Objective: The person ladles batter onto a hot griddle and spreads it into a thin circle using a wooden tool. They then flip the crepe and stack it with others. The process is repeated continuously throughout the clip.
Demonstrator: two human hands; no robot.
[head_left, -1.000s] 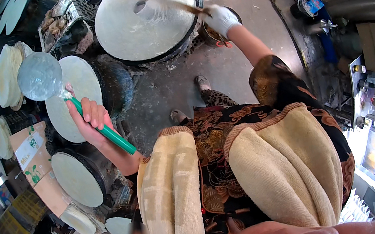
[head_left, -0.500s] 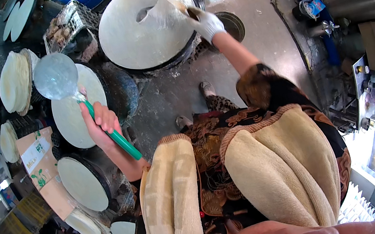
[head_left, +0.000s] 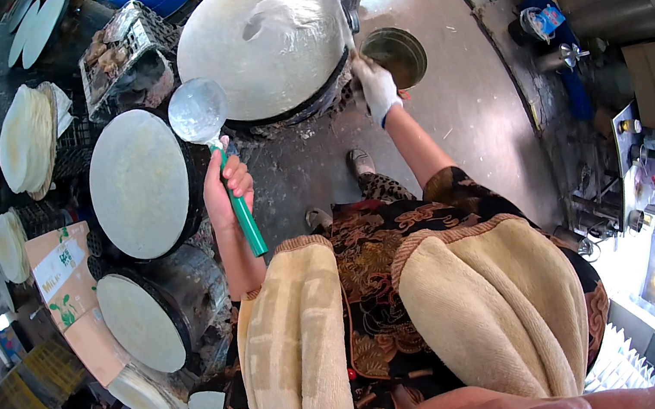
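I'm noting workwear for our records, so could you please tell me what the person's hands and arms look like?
The right hand wears a white glove with a dark-edged cuff; the left hand is bare. The right forearm is bare below a black sleeve with brown patterning.

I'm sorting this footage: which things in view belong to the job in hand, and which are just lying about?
Apparently in use:
Green-handled ladle, in the left hand
Thin tool, in the gloved right hand
Large round griddle

Apparently lying about:
Cardboard box at left
Brown cardboard at right
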